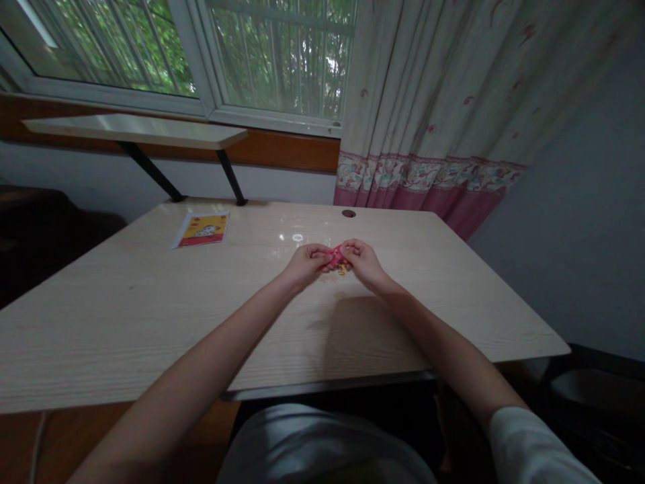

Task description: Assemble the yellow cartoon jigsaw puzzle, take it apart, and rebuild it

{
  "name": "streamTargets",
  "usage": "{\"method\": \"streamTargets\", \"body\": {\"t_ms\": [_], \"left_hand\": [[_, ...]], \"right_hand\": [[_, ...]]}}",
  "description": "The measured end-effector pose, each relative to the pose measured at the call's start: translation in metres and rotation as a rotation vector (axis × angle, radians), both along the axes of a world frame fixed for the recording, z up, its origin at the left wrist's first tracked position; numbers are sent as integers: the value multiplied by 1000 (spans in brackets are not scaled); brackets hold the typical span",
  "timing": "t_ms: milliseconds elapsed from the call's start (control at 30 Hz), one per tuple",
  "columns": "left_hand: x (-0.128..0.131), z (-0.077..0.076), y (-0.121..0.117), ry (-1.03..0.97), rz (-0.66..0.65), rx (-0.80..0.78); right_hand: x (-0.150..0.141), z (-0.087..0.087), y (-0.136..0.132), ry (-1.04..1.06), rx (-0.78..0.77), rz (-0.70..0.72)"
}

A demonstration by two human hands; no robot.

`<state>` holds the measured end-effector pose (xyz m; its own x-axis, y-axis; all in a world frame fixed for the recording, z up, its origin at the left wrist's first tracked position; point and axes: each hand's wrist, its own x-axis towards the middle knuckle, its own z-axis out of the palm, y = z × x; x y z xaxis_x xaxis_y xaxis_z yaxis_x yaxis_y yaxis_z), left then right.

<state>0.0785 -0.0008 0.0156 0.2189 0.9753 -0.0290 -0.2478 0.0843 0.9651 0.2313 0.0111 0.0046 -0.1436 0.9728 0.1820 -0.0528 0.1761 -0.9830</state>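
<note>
Both hands meet over the middle of the wooden desk, pinching one small pinkish-red piece (336, 255) between them. My left hand (307, 263) grips its left side with thumb and fingers. On the opposite side, my right hand (363, 259) is closed on the same piece. A small yellow bit (342, 269) shows just below the fingers; whether it is attached to the red piece I cannot tell. The exact kind of the red piece is too small to make out, and fingers cover part of it.
A printed card (204, 230) in yellow and red lies at the back left of the desk (151, 323). Behind it, a raised shelf (136, 129) stands on black legs. A round cable hole (348, 214) is near the back edge. A curtain (428, 134) hangs at the right.
</note>
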Motion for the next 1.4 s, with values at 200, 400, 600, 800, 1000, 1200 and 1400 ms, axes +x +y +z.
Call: {"method": "streamTargets", "body": {"t_ms": [200, 400, 600, 800, 1000, 1200, 1400], "left_hand": [[-2, 0, 3, 15, 98, -10], [-3, -2, 4, 66, 116, 1], [-2, -2, 5, 44, 167, -29], [-2, -4, 5, -4, 237, -22], [3, -1, 1, -100, 98, -79], [5, 5, -5, -130, 0, -113], [3, 0, -1, -158, 66, -97]], "right_hand": [[1, -2, 3, 31, -14, -39], [3, -2, 5, 28, -44, -33], [3, 0, 4, 3, -76, -37], [0, -1, 0, -40, -22, 74], [-1, -9, 3, -23, 31, 0], [1, -11, 2, -152, 118, -118], [0, -9, -1, -252, 161, -149]]}}
